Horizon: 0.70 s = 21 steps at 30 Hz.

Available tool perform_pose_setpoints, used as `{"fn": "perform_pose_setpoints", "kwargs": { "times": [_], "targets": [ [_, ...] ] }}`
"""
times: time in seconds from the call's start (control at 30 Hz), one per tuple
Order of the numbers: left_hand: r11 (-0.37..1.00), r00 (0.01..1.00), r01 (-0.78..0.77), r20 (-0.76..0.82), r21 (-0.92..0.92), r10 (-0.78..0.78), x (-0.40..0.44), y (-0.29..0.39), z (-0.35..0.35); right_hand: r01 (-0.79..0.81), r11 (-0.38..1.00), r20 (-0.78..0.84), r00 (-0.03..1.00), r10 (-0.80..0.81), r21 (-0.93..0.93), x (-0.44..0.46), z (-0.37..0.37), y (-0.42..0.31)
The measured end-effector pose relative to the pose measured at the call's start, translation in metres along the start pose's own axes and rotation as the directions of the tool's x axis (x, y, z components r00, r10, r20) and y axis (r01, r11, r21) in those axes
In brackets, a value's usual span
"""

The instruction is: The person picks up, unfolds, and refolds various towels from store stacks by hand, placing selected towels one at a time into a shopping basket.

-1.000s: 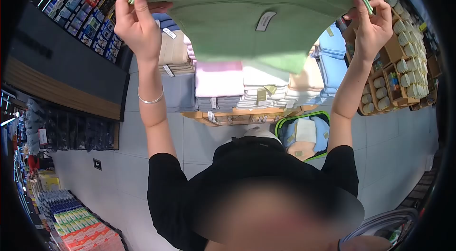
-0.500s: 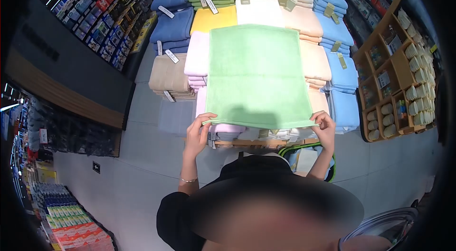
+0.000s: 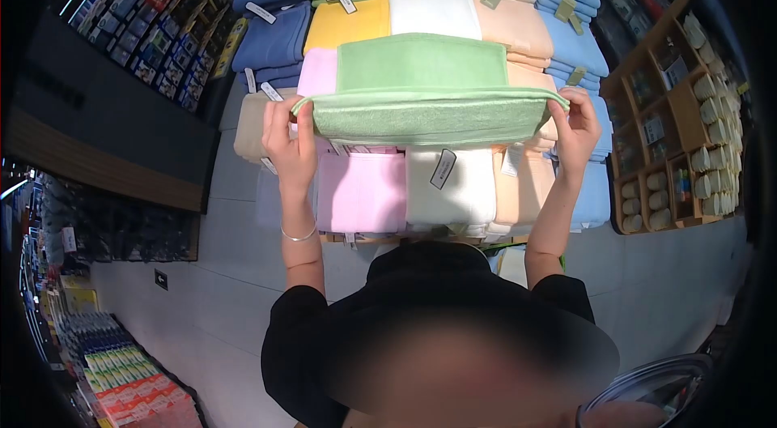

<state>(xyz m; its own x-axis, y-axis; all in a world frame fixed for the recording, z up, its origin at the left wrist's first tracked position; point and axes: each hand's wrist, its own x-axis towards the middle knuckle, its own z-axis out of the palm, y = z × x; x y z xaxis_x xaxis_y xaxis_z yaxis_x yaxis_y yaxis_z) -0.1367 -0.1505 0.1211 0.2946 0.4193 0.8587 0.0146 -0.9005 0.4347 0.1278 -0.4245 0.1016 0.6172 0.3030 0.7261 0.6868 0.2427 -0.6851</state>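
Observation:
A light green towel [image 3: 421, 63] stretches across the stacks on the display, its near edge raised and lifted away from me so the underside shows. My left hand [image 3: 290, 140] pinches the left corner of that edge between thumb and fingers. At the other end, my right hand [image 3: 576, 130] pinches the right corner. The edge between both hands is fairly taut, while the far part of the towel lies flat. Below the raised edge are a folded pink towel [image 3: 362, 193], a folded white towel [image 3: 445, 203] with a tag [image 3: 443, 169], and a folded peach towel [image 3: 518, 197].
Folded blue towels [image 3: 571, 51], a yellow towel [image 3: 348, 23] and navy towels [image 3: 273, 39] are stacked around. A wooden shelf [image 3: 651, 132] with rolled goods stands at the right. Packaged goods [image 3: 133, 383] sit low at the left on the grey floor [image 3: 218, 306].
Both hands have moved up and away from me, carrying the towel's near edge over the far part. The pink, white and peach stacks underneath have come into view.

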Motion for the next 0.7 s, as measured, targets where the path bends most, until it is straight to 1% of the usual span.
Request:
{"fn": "perform_pose_setpoints", "kwargs": {
  "times": [0.03, 0.07, 0.1, 0.13, 0.17, 0.2, 0.27, 0.3, 0.33, 0.4, 0.5, 0.57, 0.63, 0.67, 0.7],
  "targets": [
    [0.997, 0.997, 0.073, 0.000, -0.028, -0.073, 0.015, -0.013, 0.017, -0.044, 0.999, -0.033, 0.998, 0.044, -0.001, 0.018, 0.011, 0.010],
    [0.988, 0.989, 0.146, 0.001, -0.056, -0.146, 0.029, -0.028, 0.035, -0.024, 0.998, -0.026, 0.999, 0.022, -0.062, 0.035, 0.018, 0.029],
    [0.981, 0.981, 0.192, 0.025, -0.039, -0.191, 0.043, -0.042, 0.052, -0.097, 0.990, -0.027, 0.995, 0.095, -0.105, 0.050, 0.026, 0.050],
    [0.969, 0.966, 0.245, 0.087, -0.009, -0.244, 0.051, -0.067, 0.072, -0.171, 0.974, -0.030, 0.985, 0.168, -0.150, 0.062, 0.035, 0.072],
    [0.969, 0.960, 0.237, 0.133, 0.074, -0.245, 0.058, -0.089, 0.091, -0.136, 0.964, -0.026, 0.991, 0.133, -0.231, 0.070, 0.045, 0.098],
    [0.963, 0.952, 0.221, 0.178, 0.155, -0.247, 0.059, -0.107, 0.107, -0.127, 0.954, -0.020, 0.992, 0.127, -0.272, 0.075, 0.057, 0.125],
    [0.932, 0.879, 0.251, 0.343, 0.261, -0.332, 0.030, -0.153, 0.140, -0.248, 0.920, 0.095, 0.953, 0.288, -0.302, 0.059, 0.068, 0.188],
    [0.915, 0.828, 0.253, 0.419, 0.315, -0.373, 0.026, -0.168, 0.151, -0.306, 0.896, 0.147, 0.919, 0.366, -0.320, 0.056, 0.072, 0.208],
    [0.900, 0.813, 0.288, 0.414, 0.326, -0.410, 0.030, -0.161, 0.150, -0.337, 0.897, 0.101, 0.920, 0.378, -0.285, 0.050, 0.075, 0.210],
    [0.866, 0.785, 0.361, 0.390, 0.345, -0.482, 0.032, -0.147, 0.144, -0.381, 0.901, 0.019, 0.920, 0.393, -0.207, 0.039, 0.078, 0.207],
    [0.907, 0.851, 0.334, 0.331, 0.258, -0.408, 0.021, -0.158, 0.145, -0.368, 0.917, -0.066, 0.930, 0.362, -0.155, 0.043, 0.078, 0.197],
    [0.938, 0.893, 0.270, 0.307, 0.217, -0.329, 0.022, -0.158, 0.146, -0.269, 0.930, -0.074, 0.963, 0.258, -0.249, 0.058, 0.075, 0.156],
    [0.961, 0.929, 0.232, 0.258, 0.147, -0.264, 0.018, -0.163, 0.149, -0.135, 0.943, -0.055, 0.991, 0.124, -0.304, 0.069, 0.074, 0.085],
    [0.954, 0.914, 0.252, 0.283, 0.162, -0.290, 0.021, -0.162, 0.149, -0.047, 0.987, 0.010, 0.999, 0.049, -0.153, 0.071, 0.075, 0.044],
    [0.945, 0.896, 0.273, 0.311, 0.179, -0.317, 0.025, -0.156, 0.146, 0.031, 0.999, 0.062, 0.998, -0.032, 0.006, 0.068, 0.075, 0.000]
  ]
}}
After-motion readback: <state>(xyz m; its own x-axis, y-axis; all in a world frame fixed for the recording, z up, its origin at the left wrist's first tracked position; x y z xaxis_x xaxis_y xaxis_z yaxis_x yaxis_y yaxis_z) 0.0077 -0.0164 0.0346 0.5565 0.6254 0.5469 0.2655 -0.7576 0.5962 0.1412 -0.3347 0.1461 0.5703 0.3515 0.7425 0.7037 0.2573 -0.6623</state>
